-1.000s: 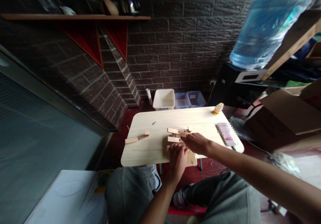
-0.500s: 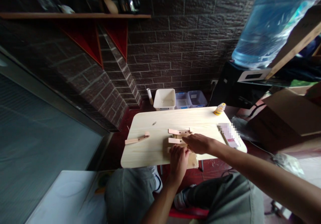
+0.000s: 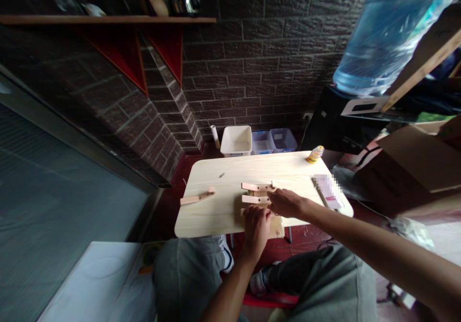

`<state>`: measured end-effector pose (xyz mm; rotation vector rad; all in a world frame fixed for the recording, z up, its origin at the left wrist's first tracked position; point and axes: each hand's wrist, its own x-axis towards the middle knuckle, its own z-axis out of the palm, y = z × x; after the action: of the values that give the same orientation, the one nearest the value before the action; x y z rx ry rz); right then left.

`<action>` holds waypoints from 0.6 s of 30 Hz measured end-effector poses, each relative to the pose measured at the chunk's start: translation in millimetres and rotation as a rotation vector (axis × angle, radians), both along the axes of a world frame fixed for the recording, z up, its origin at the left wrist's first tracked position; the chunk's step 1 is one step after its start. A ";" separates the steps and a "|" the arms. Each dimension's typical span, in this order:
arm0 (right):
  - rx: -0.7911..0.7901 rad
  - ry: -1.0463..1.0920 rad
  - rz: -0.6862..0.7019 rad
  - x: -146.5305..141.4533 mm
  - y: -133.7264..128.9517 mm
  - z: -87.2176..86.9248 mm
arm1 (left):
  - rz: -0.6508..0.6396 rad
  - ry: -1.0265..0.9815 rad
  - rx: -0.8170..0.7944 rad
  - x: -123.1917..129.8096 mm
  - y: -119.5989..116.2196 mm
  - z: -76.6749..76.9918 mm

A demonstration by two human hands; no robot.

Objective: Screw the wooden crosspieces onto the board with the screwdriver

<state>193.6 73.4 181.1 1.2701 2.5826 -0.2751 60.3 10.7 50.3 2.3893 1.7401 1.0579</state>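
Observation:
A small wooden assembly [image 3: 255,199] lies at the near middle of the table, its pale bars marked with dark round spots that look like screws or holes. My left hand [image 3: 257,222] is bent over its near bar, fingers curled round the wood. Just to the right, my right hand [image 3: 287,203] is closed with its fingertips down by the bars' right ends; whatever it pinches is hidden. Both hands nearly touch. A flat wooden board [image 3: 276,228] projects past the table's near edge, beneath the hands. Apart on the left rests a loose wooden bar [image 3: 197,198] with a hooked end.
Small dark hardware [image 3: 221,175] lies on the wooden table [image 3: 209,221]. A clear bottle with a yellow base [image 3: 315,154] stands at the back right, near a flat blurred-out item [image 3: 327,191]. Beyond the table are a white bin [image 3: 236,141] and two clear bins [image 3: 283,140].
My right hand has shifted slightly at the bars' right ends. My left hand keeps its place on the near bar. The whole view has tilted a little.

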 end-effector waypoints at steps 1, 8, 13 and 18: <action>-0.006 0.027 -0.017 -0.2 -0.6 2.5 | 0.003 0.000 0.005 -0.1 0.0 0.4; 0.036 -0.053 0.163 -5.1 -10.9 18.8 | -0.002 0.013 0.004 -1.5 -3.0 5.1; 0.050 -0.071 0.239 -5.7 -6.4 12.7 | -0.010 -0.005 0.003 -1.8 -2.7 6.0; 0.058 -0.069 0.294 -5.4 7.4 6.8 | -0.008 -0.022 -0.009 -2.0 -1.5 6.4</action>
<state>188.2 80.8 188.0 0.8824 2.6877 -0.0986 58.3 9.2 56.7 2.3688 1.7230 1.0689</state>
